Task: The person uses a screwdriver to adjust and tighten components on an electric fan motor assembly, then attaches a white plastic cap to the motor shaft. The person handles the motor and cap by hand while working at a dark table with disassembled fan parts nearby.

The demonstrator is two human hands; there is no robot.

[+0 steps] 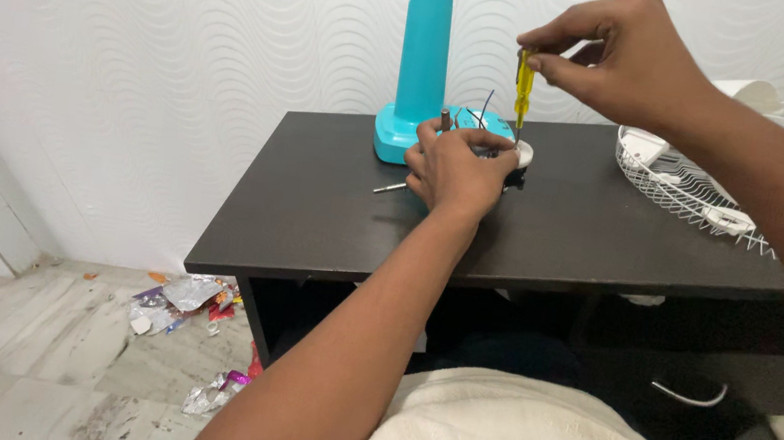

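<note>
The right hand (615,58) pinches a yellow screwdriver (523,91) upright over the small white part (522,153) at twelve o'clock of the left hand (454,168), which clamps it, so the tip must next meet its screw.

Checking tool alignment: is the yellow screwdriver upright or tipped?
Upright: the yellow screwdriver hangs vertically from the right hand, tip down beside the left hand.

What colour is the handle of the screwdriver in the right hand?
Yellow: the screwdriver in the right hand has a translucent yellow handle, seen in the head view.
</note>
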